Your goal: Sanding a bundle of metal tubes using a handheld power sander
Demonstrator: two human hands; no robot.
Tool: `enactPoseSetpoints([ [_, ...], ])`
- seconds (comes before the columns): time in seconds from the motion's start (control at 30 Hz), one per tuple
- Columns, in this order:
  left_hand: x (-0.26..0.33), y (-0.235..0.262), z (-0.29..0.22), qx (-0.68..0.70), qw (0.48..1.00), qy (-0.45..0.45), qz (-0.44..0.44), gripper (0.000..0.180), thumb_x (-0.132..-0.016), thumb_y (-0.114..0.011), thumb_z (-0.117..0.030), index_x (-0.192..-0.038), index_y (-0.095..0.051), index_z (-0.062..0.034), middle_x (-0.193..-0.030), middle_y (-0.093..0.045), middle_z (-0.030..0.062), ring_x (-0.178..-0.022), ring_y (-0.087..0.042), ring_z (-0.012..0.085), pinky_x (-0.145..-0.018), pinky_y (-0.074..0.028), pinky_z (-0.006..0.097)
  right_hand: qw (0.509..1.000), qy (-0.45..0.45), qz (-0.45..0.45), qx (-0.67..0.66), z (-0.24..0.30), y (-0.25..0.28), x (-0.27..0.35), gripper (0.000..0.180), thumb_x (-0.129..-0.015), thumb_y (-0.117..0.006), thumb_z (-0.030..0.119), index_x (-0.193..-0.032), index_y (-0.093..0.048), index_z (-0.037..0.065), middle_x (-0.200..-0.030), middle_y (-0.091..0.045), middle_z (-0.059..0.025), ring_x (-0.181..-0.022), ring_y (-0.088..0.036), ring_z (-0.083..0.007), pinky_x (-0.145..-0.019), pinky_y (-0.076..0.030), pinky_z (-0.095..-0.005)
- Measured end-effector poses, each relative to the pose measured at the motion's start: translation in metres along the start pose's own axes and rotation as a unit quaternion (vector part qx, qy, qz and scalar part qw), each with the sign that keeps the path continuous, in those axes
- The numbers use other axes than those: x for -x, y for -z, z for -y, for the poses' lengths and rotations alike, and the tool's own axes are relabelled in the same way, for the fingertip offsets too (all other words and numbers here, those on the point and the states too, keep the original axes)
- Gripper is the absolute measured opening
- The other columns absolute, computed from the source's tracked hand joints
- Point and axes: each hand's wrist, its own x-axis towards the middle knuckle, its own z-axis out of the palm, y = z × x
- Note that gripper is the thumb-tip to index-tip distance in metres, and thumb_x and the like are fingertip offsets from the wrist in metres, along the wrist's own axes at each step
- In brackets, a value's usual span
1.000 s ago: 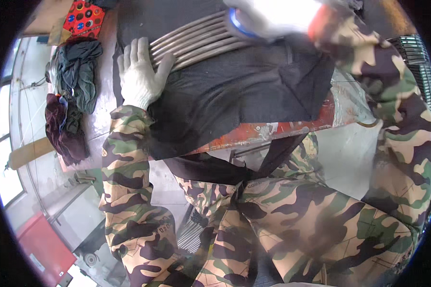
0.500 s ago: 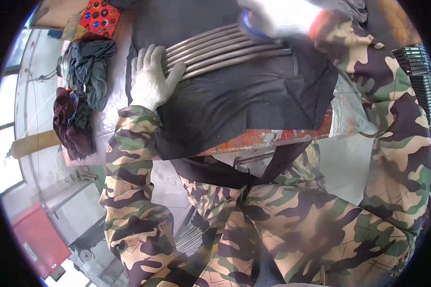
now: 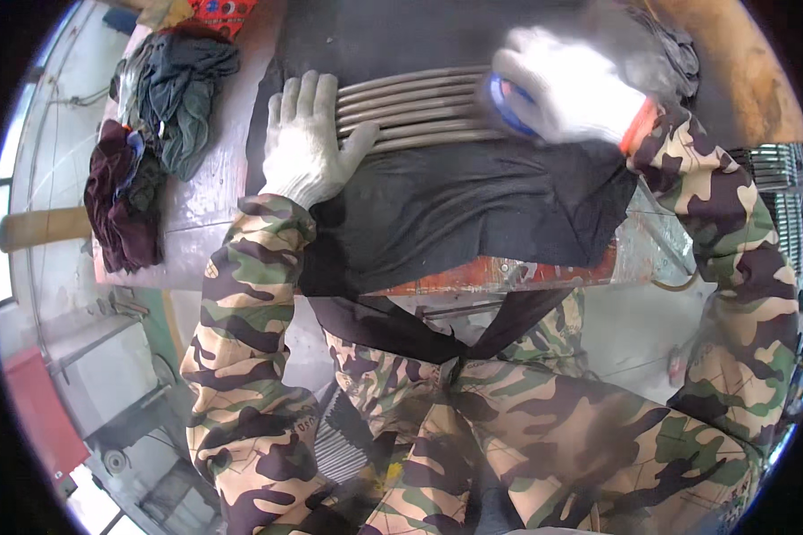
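Several slim grey metal rods [image 3: 406, 114] lie side by side, left to right, on a black cloth [image 3: 419, 196] over the table. My left hand [image 3: 310, 134], in a white knit glove, rests flat at the rods' left ends with its fingers stretched out and the thumb apart. At their right part is my right hand [image 3: 567, 89], also in a white glove with an orange cuff. Its fingers are closed round a blue-rimmed round object [image 3: 511, 102], held against or just over the rods. Blur hides what kind of object it is, and the hand covers the rods' right ends.
Crumpled dark rags [image 3: 183, 98] and a maroon cloth [image 3: 123, 201] lie at the table's left side. A red patterned box [image 3: 227, 11] sits at the far left. Brown board [image 3: 736, 67] covers the far right corner. Metal rods [image 3: 783, 169] are stacked beyond the right edge.
My right hand has come nearer with the blue-rimmed object, from the rods' far right side onto them. The whole view has shifted a little. My left hand stays at the rods' left ends.
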Motion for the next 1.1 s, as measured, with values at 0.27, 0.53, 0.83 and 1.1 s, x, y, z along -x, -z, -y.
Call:
enactPoseSetpoints([
  [0.27, 0.001, -0.003, -0.001, 0.090, 0.994, -0.050, -0.039, 0.071, -0.094, -0.071, -0.041, -0.147, -0.054, 0.0023, -0.153, -0.053, 0.0272, -0.146, -0.045, 0.0455, -0.124, -0.033, 0.055, 0.999, 0.002, 0.005, 0.032, 0.006, 0.005, -0.013, 0.026, -0.094, -0.065, 0.025, -0.114, -0.065, 0.008, -0.106, -0.064, -0.0204, -0.097, -0.069, -0.0413, -0.079, -0.059, -0.0545],
  [0.53, -0.006, -0.001, 0.004, 0.067, 0.993, -0.044, -0.082, 0.068, -0.092, -0.073, -0.040, -0.142, -0.057, 0.0037, -0.151, -0.055, 0.0274, -0.143, -0.048, 0.0455, -0.120, -0.036, 0.055, 0.997, -0.052, 0.004, 0.057, 0.000, 0.002, -0.052, 0.029, -0.091, -0.066, 0.022, -0.116, -0.064, 0.008, -0.107, -0.065, -0.0187, -0.100, -0.068, -0.0399, -0.081, -0.059, -0.0546],
  [0.83, 0.003, -0.004, -0.005, 0.077, 0.991, -0.034, -0.106, 0.065, -0.094, -0.071, -0.036, -0.143, -0.056, 0.0049, -0.150, -0.056, 0.0276, -0.144, -0.049, 0.0456, -0.122, -0.036, 0.054, 0.995, -0.078, 0.034, 0.047, 0.012, 0.006, -0.077, 0.032, -0.094, -0.065, 0.030, -0.118, -0.064, 0.009, -0.107, -0.064, -0.0211, -0.103, -0.068, -0.0427, -0.087, -0.057, -0.0569],
  [1.1, 0.014, -0.019, -0.010, 0.073, 0.981, -0.043, -0.175, 0.062, -0.096, -0.070, -0.035, -0.143, -0.059, 0.0034, -0.150, -0.058, 0.0277, -0.144, -0.051, 0.0454, -0.123, -0.036, 0.055, 1.000, -0.002, 0.014, 0.025, 0.048, 0.011, -0.056, 0.028, -0.094, -0.064, 0.027, -0.114, -0.065, 0.008, -0.107, -0.065, -0.0193, -0.100, -0.069, -0.0405, -0.084, -0.058, -0.0552],
])
